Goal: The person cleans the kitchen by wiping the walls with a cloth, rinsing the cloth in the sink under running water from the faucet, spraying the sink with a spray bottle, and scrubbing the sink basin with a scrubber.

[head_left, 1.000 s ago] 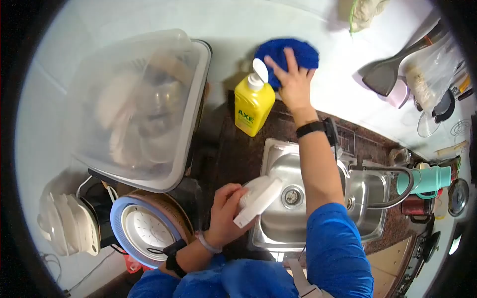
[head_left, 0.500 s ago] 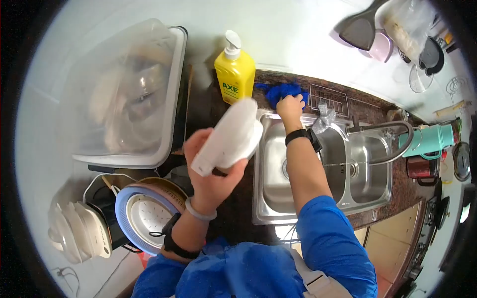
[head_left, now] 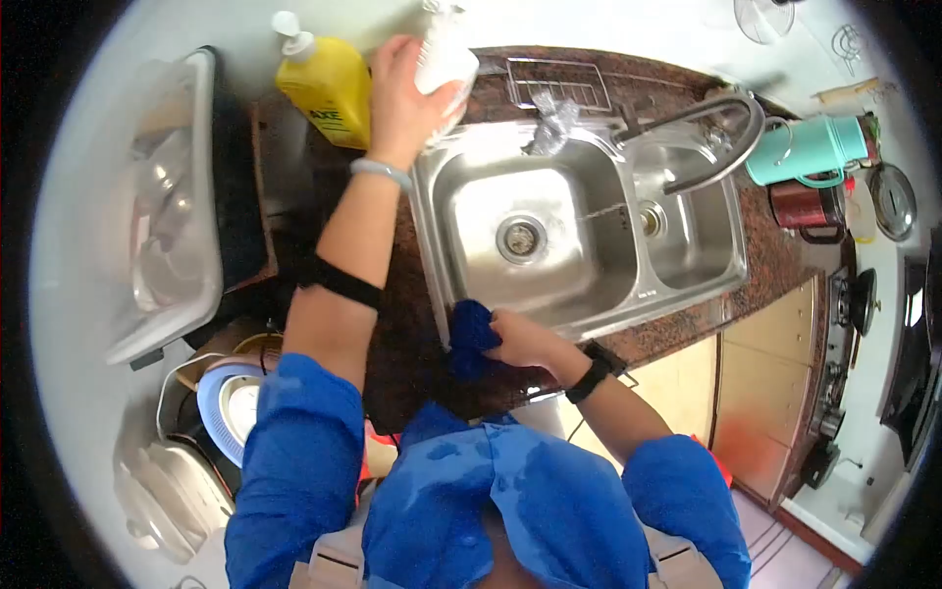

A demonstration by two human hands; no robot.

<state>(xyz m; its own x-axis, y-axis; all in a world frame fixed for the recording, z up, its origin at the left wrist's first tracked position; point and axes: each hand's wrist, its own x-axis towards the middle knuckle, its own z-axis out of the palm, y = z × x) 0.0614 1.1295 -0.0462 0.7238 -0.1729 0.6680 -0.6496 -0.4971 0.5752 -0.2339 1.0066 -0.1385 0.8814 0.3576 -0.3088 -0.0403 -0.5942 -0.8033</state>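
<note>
Blue cloth [head_left: 472, 339] was bunched in your right hand [head_left: 525, 346], grip closed on it, at the near left corner of the sink [head_left: 643, 294]. Your left hand [head_left: 407, 110] had its grip around a white item [head_left: 445, 69], possibly a container, beside the yellow bottle [head_left: 332, 93] on the surface [head_left: 407, 314].

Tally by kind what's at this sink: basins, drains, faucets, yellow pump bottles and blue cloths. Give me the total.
Sink basins: 2
Drains: 2
Faucets: 1
Yellow pump bottles: 1
Blue cloths: 1
Total: 7
</note>
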